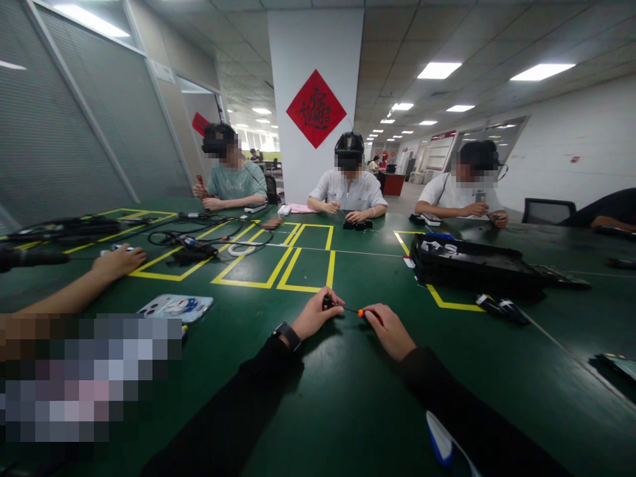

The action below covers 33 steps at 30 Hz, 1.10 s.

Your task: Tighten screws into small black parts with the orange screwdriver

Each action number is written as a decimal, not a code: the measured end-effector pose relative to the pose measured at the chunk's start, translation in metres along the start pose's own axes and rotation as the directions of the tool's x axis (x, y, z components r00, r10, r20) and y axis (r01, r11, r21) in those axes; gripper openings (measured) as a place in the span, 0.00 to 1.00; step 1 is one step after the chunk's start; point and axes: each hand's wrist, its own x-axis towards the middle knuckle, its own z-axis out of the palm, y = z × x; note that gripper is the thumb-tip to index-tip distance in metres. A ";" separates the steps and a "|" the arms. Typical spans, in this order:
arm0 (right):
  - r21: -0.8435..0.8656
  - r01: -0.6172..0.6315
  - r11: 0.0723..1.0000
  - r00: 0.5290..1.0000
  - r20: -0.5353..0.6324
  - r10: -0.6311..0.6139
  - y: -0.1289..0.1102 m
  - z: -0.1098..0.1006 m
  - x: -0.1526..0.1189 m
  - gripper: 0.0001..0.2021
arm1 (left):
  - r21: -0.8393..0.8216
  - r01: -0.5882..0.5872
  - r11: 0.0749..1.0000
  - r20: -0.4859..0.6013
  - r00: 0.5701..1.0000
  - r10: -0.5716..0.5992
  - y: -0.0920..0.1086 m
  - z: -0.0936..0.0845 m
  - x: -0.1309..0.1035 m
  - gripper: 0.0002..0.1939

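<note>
My left hand point(314, 317), with a dark watch point(287, 335) at its wrist, is closed on a small black part point(326, 302) just over the green table. My right hand point(390, 330) is wrapped round the handle of a screwdriver point(361, 313) with an orange collar. The thin shaft points left and reaches the fingers of my left hand. Whether its tip touches the black part I cannot tell. Most of the handle is hidden in my right palm.
A phone in a clear case point(176, 308) lies left, near a co-worker's hand point(119, 260). Black cables point(199, 248) spread across the back left. A black casing point(467, 262) stands right, with black connectors point(501, 309) before it. Several people sit around the green table point(318, 411).
</note>
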 end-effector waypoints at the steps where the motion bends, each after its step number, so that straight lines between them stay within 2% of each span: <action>1: -0.012 0.017 1.000 1.000 -0.005 -0.017 0.000 0.000 0.001 0.13 | -0.005 0.000 1.000 -0.007 1.000 0.000 0.000 0.000 0.000 0.10; 5: -0.032 0.048 0.998 0.999 0.001 -0.048 0.000 0.000 0.001 0.10 | -0.030 -0.016 0.999 0.010 1.000 0.016 0.002 0.000 -0.001 0.09; 9: 0.000 0.012 1.000 1.000 -0.011 -0.012 0.001 0.001 -0.001 0.07 | -0.026 -0.023 0.999 0.030 0.999 0.024 0.003 0.000 -0.001 0.09; 15: 0.029 -0.019 0.999 0.999 -0.045 0.020 0.003 0.003 0.000 0.10 | 0.000 0.003 1.000 0.041 0.999 -0.003 0.002 -0.001 0.000 0.09; 19: -0.035 0.036 0.999 0.999 -0.021 -0.037 0.002 0.002 0.002 0.12 | 0.050 -0.003 0.999 0.029 1.000 0.002 0.001 -0.001 0.000 0.10; 24: 0.031 0.030 0.999 0.999 -0.017 -0.029 0.002 0.000 0.000 0.07 | 0.113 -0.013 0.994 0.012 1.000 0.011 0.003 -0.003 0.000 0.10; 29: 0.046 -0.017 0.999 1.000 0.000 0.017 0.004 0.002 0.000 0.09 | 0.134 -0.019 0.991 0.001 1.000 0.019 0.005 -0.002 -0.001 0.09; 33: -0.018 0.036 0.999 0.999 0.014 -0.036 0.003 0.000 0.003 0.12 | 0.171 -0.018 0.985 -0.014 1.000 0.021 0.004 -0.003 -0.001 0.09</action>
